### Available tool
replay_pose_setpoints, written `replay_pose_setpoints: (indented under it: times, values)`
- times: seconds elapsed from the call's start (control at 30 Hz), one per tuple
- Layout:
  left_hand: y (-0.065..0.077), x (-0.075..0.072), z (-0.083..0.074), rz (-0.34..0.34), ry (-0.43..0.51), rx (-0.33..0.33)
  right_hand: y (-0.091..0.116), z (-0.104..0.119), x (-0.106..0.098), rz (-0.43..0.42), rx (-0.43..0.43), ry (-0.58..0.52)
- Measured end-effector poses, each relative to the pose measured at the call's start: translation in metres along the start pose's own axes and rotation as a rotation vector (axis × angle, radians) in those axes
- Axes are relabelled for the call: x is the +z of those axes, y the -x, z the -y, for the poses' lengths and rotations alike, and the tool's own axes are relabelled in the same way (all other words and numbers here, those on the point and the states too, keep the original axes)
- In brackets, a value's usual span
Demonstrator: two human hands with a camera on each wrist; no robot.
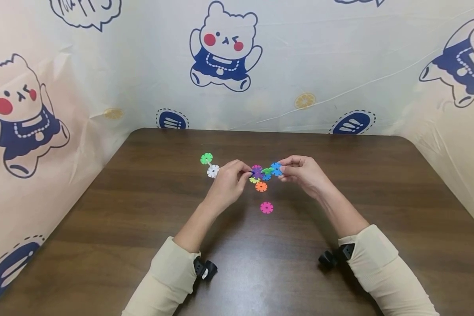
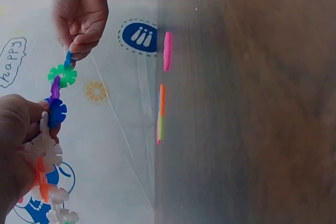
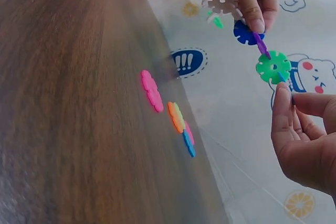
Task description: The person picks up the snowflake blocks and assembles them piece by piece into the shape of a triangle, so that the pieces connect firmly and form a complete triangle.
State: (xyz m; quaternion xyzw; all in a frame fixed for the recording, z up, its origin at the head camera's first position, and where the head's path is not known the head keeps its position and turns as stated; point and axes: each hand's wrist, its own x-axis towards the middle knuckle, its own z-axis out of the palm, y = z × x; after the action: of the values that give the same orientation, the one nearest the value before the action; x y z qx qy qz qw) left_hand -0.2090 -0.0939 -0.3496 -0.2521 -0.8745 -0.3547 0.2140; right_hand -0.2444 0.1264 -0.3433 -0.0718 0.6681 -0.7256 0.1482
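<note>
A chain of slotted snowflake discs hangs in the air between both hands. My left hand (image 1: pixel 226 184) pinches its dark blue disc (image 2: pixel 56 113), and the thumb partly covers it. Beyond that come a purple disc (image 3: pixel 262 45) and a green disc (image 3: pixel 273 67). At the chain's right end, my right hand (image 1: pixel 305 174) pinches a blue disc (image 1: pixel 276 169) between thumb and fingers; it meets the green disc's edge. On the other side of my left hand trail a white disc (image 2: pixel 44 149), an orange disc (image 2: pixel 41 177), more white ones and a green end disc (image 1: pixel 206 158).
Loose discs lie flat on the brown table (image 1: pixel 142 210) below the hands: an orange disc (image 1: pixel 261 187), a yellow one (image 1: pixel 254 180), a blue one (image 1: pixel 266 177) and, nearer me, a pink disc (image 1: pixel 266 207). A printed curtain (image 1: pixel 292 52) stands around the table's back and sides.
</note>
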Motion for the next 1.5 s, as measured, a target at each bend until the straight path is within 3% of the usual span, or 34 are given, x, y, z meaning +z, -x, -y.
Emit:
replay_pose_setpoints:
  times: [0.27, 0.4, 0.47, 0.53, 0.57, 0.63, 0.7, 0.77, 0.83, 0.97, 1.1, 1.27, 1.5]
  values:
    - [-0.002, -0.005, -0.003, -0.007, 0.004, 0.020, 0.003, 0.001, -0.008, 0.011, 0.025, -0.088]
    - [-0.006, -0.015, 0.001, -0.133, 0.052, 0.050, 0.006, 0.002, -0.012, 0.010, 0.019, -0.090]
    - [-0.008, -0.022, 0.005, -0.226, 0.082, 0.026, 0.007, 0.002, -0.015, 0.017, 0.009, -0.098]
    - [-0.009, -0.029, 0.009, -0.311, 0.126, -0.074, 0.008, 0.002, -0.018, 0.023, -0.001, -0.117]
    - [-0.010, -0.033, 0.011, -0.347, 0.146, -0.156, 0.009, 0.002, -0.019, 0.027, -0.008, -0.127]
    - [-0.010, -0.040, 0.017, -0.399, 0.194, -0.356, 0.010, 0.002, -0.022, 0.035, -0.019, -0.148]
    - [-0.011, -0.046, 0.023, -0.409, 0.252, -0.567, 0.011, 0.002, -0.025, 0.042, -0.035, -0.164]
    - [-0.011, -0.050, 0.029, -0.371, 0.323, -0.737, 0.012, 0.002, -0.027, 0.053, -0.053, -0.169]
    - [-0.012, -0.053, 0.033, -0.297, 0.421, -0.854, 0.013, 0.002, -0.029, 0.063, -0.068, -0.172]
    - [-0.012, -0.053, 0.036, -0.187, 0.668, -0.977, 0.014, 0.003, -0.030, 0.071, -0.085, -0.177]
    - [-0.011, -0.052, 0.035, -0.152, 0.815, -1.017, 0.015, 0.002, -0.030, 0.067, -0.098, -0.185]
    - [-0.009, -0.052, 0.035, -0.130, 0.846, -1.040, 0.016, 0.001, -0.033, 0.060, -0.116, -0.204]
    - [-0.007, -0.050, 0.033, -0.152, 0.903, -0.992, 0.015, 0.000, -0.036, 0.058, -0.124, -0.248]
